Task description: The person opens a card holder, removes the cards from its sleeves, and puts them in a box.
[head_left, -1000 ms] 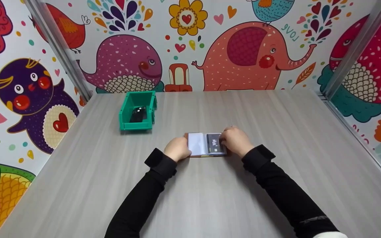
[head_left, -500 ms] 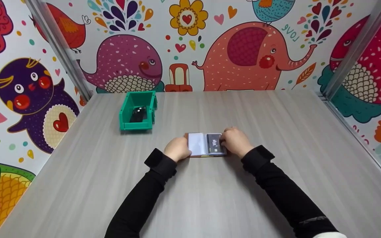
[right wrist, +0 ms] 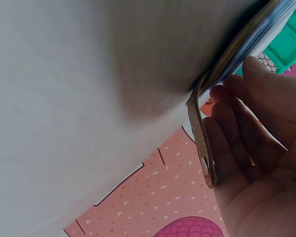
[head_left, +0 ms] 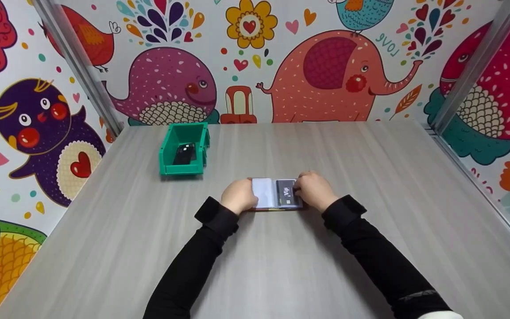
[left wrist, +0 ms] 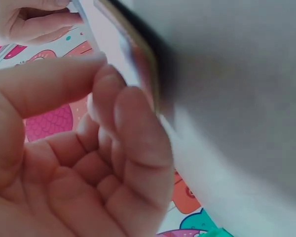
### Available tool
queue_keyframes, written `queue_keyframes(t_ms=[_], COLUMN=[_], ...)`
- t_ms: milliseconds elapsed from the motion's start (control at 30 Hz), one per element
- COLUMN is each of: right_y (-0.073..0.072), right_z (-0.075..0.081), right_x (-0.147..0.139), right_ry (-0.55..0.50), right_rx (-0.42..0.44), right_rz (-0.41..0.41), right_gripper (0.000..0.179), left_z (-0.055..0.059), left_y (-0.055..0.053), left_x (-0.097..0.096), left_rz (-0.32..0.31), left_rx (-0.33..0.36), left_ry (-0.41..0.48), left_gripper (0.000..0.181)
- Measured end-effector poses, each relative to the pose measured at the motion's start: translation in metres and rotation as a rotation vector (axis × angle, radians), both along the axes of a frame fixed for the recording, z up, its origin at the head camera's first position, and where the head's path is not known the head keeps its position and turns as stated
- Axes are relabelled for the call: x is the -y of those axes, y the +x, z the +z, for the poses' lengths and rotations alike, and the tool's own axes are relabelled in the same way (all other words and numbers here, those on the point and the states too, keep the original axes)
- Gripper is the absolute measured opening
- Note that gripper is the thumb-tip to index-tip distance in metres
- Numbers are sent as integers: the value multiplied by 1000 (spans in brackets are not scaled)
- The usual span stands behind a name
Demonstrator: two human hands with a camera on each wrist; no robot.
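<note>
While a small card holder [head_left: 263, 193] lies open on the table [head_left: 255, 266], near the middle of the head view, a person's two hands take hold of opposite edges. At nine o'clock, the left hand [head_left: 239, 196] pinches the holder's edge between thumb and curled fingers, seemingly to steady it and hold the pale left page flat. At three o'clock, the right hand [head_left: 316, 190] pinches the other edge, its thumb on the page side, beside a dark card [head_left: 286, 195] lettered "Vip" — whether the card itself is in that pinch cannot be told. Gripped from both sides, the holder probably cannot slide or fold shut. A strap [right wrist: 200, 136] with a metal snap [right wrist: 204, 165] juts from its right side, close to the right fingers.

At ten o'clock from the holder, well apart from both hands, sits a green bin [head_left: 182, 169] with flat black items [head_left: 184, 153] inside, perhaps more cards; its lower front faces the person.

The surface is pale grey-beige with a faint wood grain. Toward twelve o'clock rises a bright cartoon wall: a purple whale [head_left: 162, 79] at eleven, a coral elephant [head_left: 299, 97] at one. Metal posts [head_left: 82, 66] mark the corners. Black sleeves [head_left: 184, 274] reach in from around six.
</note>
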State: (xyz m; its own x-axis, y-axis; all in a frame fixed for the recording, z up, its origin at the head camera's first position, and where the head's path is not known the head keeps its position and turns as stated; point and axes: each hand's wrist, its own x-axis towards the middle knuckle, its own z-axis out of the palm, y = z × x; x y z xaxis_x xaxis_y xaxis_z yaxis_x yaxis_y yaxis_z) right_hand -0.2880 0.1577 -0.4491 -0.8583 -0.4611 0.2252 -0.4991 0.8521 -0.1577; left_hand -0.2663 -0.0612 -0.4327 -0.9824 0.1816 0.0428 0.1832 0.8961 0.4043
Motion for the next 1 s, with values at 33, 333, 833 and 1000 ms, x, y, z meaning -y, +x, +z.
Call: queue_keyframes(t_ms=[33, 333, 833, 1000], right_y=[0, 0, 0, 1], right_z=[0, 0, -1, 0], right_x=[0, -1, -1, 0], right_ry=[-3, -7, -57, -45], right_rx=[4, 12, 4, -4], right_rz=[-2, 0, 25, 24], right_gripper=[7, 6, 5, 4], left_z=[2, 9, 2, -2], left_y=[-1, -5, -13, -14], left_x=[-2, -23, -42, -46], left_rz=[4, -18, -7, -4], left_rx=[0, 9, -25, -41], left_ry=[11, 80, 70, 39], left_gripper=[10, 40, 36, 31])
